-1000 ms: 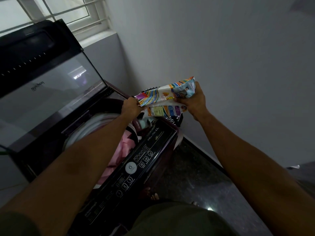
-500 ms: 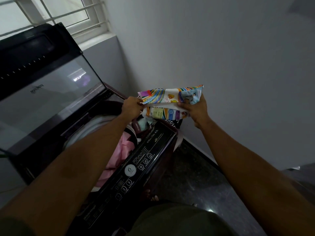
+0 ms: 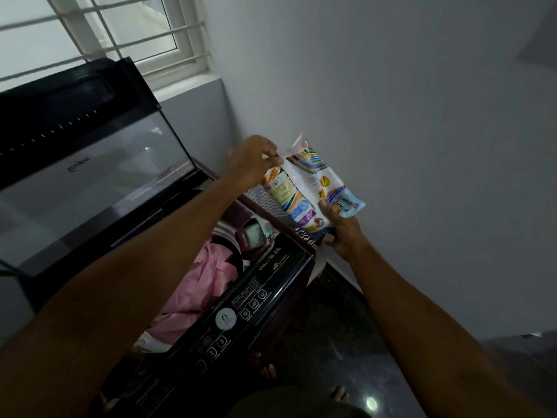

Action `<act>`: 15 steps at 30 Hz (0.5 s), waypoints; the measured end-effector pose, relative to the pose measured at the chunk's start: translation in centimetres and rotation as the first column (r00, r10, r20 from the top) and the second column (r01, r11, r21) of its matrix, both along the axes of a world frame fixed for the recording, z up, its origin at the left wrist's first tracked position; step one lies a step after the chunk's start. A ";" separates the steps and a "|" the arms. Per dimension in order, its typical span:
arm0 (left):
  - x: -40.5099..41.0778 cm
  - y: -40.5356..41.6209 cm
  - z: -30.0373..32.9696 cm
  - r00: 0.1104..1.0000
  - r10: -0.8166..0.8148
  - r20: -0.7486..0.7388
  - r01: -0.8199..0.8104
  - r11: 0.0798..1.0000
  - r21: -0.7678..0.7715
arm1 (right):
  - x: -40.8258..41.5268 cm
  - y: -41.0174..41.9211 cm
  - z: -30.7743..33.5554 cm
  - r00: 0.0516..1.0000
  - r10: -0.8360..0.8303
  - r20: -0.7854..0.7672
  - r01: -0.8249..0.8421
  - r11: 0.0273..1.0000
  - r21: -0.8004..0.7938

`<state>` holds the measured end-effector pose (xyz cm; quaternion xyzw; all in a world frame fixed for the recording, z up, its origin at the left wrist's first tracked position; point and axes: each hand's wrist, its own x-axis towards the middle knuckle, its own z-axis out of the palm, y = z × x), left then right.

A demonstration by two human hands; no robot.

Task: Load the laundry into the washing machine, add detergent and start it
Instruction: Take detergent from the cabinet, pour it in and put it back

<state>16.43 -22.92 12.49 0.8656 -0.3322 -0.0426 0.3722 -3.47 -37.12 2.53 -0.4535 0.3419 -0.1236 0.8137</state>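
Nearest the camera, the person's bare toes (image 3: 269,371) are showing on the dark polished floor (image 3: 337,342) just beside the foot of the washing machine (image 3: 280,300). The machine's black control panel (image 3: 238,318) is running along its front edge, with a round white dial (image 3: 226,318) and small buttons around it. Behind the panel, pink laundry (image 3: 202,285) is lying bunched in the open drum, and a small pale detergent compartment (image 3: 252,236) is sitting at the drum's right rim. Above that corner, both hands are holding a colourful detergent packet (image 3: 310,188), which is tilting with its top end up and to the left. The right hand (image 3: 342,233) is gripping the packet's lower end, fingers curled round it and thumb across its face. The left hand (image 3: 250,164) is pinching the crumpled top edge between thumb and fingertips. To the left, the machine's glass lid (image 3: 90,179) is standing raised. Farther back, a barred window (image 3: 105,34) is letting in light beside the plain grey wall (image 3: 391,101).
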 end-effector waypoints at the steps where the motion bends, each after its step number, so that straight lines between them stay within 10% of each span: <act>1: 0.0 -0.1 1.2 0.999 -0.006 0.040 0.006 1.000 -0.001 | 0.4 0.3 0.2 0.999 0.034 0.019 -0.034 0.999 0.010; 9: -1.4 0.6 8.6 0.919 -0.032 0.393 -0.005 0.996 0.093 | 4.8 4.8 1.7 0.974 0.192 0.117 -0.205 0.973 0.110; 15: -1.1 2.1 6.2 0.928 -0.060 0.369 -0.032 0.971 0.238 | 5.8 6.7 1.1 0.963 0.263 -0.056 -0.265 0.963 -0.038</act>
